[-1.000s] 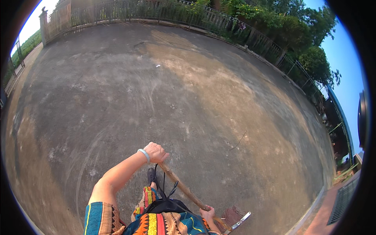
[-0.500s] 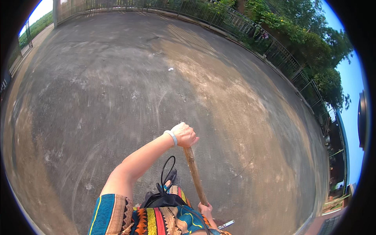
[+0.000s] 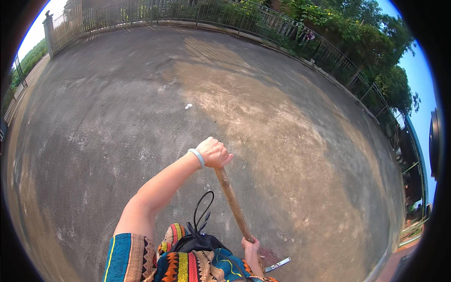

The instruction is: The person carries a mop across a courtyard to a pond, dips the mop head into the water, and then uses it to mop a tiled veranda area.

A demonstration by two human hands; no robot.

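Note:
A bare wooden pole (image 3: 231,197) slants down from the middle of the head view toward my right side. My left hand (image 3: 213,152), with a pale bangle (image 3: 197,158) on its wrist, is closed over the pole's top end. Lower down, my right hand (image 3: 251,245) is wrapped round the same pole, close to my body. Behind my right wrist shows a reddish, bristly patch (image 3: 269,256); whether it belongs to the pole I cannot tell. A flat whitish strip (image 3: 278,264) sticks out there too. The pole's lower end is hidden.
Worn concrete ground (image 3: 141,117) spreads around me, with tan dusty patches. A small white scrap (image 3: 188,106) lies ahead. A metal fence (image 3: 211,14) with greenery (image 3: 371,51) bounds the far side and right. A black bag (image 3: 202,241) with a looped cord hangs at my front.
The view has turned slightly, and the white scrap sits lower and further left. Both hands keep their grip on the pole. My shoe no longer shows; a patterned trouser leg does.

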